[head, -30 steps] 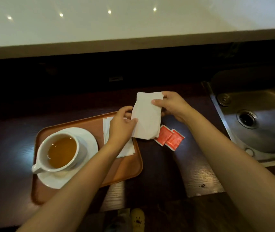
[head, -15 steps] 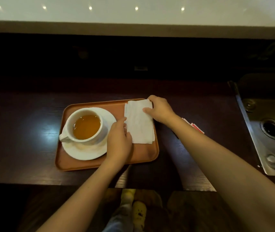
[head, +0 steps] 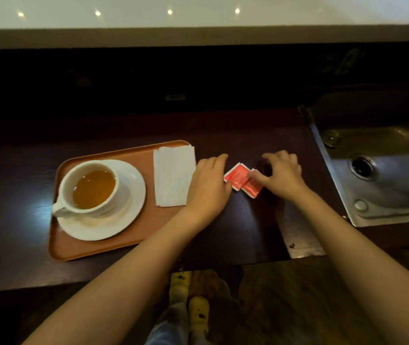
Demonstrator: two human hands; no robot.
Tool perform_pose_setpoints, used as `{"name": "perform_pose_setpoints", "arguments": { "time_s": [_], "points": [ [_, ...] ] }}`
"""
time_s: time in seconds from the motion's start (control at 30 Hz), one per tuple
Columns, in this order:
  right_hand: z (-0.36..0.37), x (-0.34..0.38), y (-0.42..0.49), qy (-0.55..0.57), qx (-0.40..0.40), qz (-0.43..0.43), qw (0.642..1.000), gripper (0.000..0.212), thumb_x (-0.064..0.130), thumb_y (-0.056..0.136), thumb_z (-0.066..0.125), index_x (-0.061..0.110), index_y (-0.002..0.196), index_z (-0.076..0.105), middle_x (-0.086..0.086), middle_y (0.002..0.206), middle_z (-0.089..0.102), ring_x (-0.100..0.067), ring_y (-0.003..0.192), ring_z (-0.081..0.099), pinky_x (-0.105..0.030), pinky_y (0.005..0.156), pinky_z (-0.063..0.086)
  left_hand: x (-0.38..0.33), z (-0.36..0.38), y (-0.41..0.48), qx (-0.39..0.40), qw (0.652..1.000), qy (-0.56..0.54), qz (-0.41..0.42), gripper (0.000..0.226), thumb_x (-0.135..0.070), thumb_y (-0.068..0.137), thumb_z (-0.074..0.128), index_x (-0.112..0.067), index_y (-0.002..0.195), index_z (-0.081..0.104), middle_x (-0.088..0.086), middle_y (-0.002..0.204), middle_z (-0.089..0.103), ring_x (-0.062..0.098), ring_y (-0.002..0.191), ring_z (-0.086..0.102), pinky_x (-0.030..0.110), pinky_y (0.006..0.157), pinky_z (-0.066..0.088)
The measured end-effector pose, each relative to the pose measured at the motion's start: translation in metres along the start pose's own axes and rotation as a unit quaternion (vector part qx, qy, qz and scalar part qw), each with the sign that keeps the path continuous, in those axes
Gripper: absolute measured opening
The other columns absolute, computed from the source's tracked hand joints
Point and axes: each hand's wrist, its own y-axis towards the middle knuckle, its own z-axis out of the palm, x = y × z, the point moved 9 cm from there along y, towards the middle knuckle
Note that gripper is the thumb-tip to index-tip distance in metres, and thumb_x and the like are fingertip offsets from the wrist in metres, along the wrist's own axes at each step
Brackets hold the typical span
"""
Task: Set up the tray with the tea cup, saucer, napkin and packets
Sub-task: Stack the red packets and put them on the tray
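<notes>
An orange tray (head: 133, 235) lies on the dark counter. On its left a white cup (head: 91, 188) of tea stands on a white saucer (head: 128, 215). A folded white napkin (head: 173, 175) lies flat on the tray's right side. Two red packets (head: 240, 179) lie on the counter just right of the tray. My left hand (head: 208, 188) rests at the tray's right edge, its fingers touching the left packet. My right hand (head: 280, 174) is curled over the right packet, thumb pressing on it.
A steel sink (head: 382, 170) with a drain is set into the counter at the right. A raised pale ledge (head: 198, 36) runs along the back. The counter's front edge is near me, with my feet (head: 191, 302) below it.
Both hands let go of the napkin, which now lies flat on the tray. They moved right onto the red packets on the counter.
</notes>
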Motion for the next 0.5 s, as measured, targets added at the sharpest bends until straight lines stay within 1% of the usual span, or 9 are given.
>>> {"name": "perform_pose_setpoints", "arguments": {
  "time_s": [0.1,0.17,0.27,0.33,0.43,0.5],
  "points": [
    [0.007,-0.013,-0.027,-0.035,0.005,-0.009,0.999,0.076,0.057,0.069,0.064,0.017,0.130,0.044,-0.012,0.124,0.044,-0.032,0.116,0.035,-0.043,0.094,0.032,-0.011,0.034,0.012,0.073,0.997,0.037,-0.004,0.063,-0.024,0.085,0.059,-0.010,0.138,0.029,0.014,0.138,0.045,0.029,0.127,0.037,0.037,0.103,0.033],
    [0.012,-0.014,-0.038,-0.046,-0.007,-0.026,0.999,0.075,0.056,0.068,0.067,0.019,0.129,0.044,-0.009,0.123,0.044,-0.030,0.114,0.036,-0.041,0.091,0.031,-0.013,0.049,0.016,0.094,0.994,0.050,-0.007,0.063,-0.023,0.084,0.059,-0.009,0.138,0.028,0.016,0.135,0.046,0.031,0.124,0.038,0.039,0.100,0.034],
    [0.013,-0.011,-0.043,-0.012,-0.036,-0.031,0.999,0.065,0.050,0.070,0.068,0.019,0.124,0.048,-0.008,0.119,0.046,-0.028,0.111,0.037,-0.039,0.090,0.031,-0.013,0.060,0.017,0.091,0.993,0.079,0.005,0.059,-0.022,0.085,0.058,-0.009,0.136,0.031,0.017,0.130,0.048,0.032,0.119,0.040,0.040,0.097,0.035],
    [0.013,-0.010,-0.044,0.011,-0.056,-0.024,0.998,0.061,0.049,0.070,0.069,0.018,0.120,0.051,-0.008,0.116,0.047,-0.028,0.110,0.038,-0.038,0.089,0.031,-0.010,0.060,0.019,0.079,0.994,0.071,0.000,0.057,-0.020,0.084,0.058,-0.010,0.135,0.033,0.016,0.128,0.049,0.032,0.118,0.040,0.040,0.097,0.035],
    [0.017,-0.005,-0.045,0.026,-0.067,-0.024,0.997,0.062,0.049,0.070,0.069,0.016,0.119,0.050,-0.009,0.116,0.047,-0.028,0.109,0.039,-0.038,0.089,0.031,-0.009,0.060,0.023,0.079,0.996,0.035,-0.006,0.060,-0.021,0.082,0.062,-0.012,0.135,0.035,0.015,0.129,0.048,0.030,0.119,0.039,0.039,0.098,0.034],
    [0.021,-0.002,-0.046,0.027,-0.065,-0.034,0.997,0.063,0.048,0.070,0.068,0.016,0.121,0.048,-0.009,0.116,0.047,-0.027,0.108,0.039,-0.037,0.087,0.031,-0.014,0.063,0.023,0.090,0.995,0.033,0.021,0.060,-0.027,0.081,0.063,-0.012,0.133,0.038,0.013,0.128,0.050,0.029,0.118,0.041,0.038,0.096,0.035]
  ]
}}
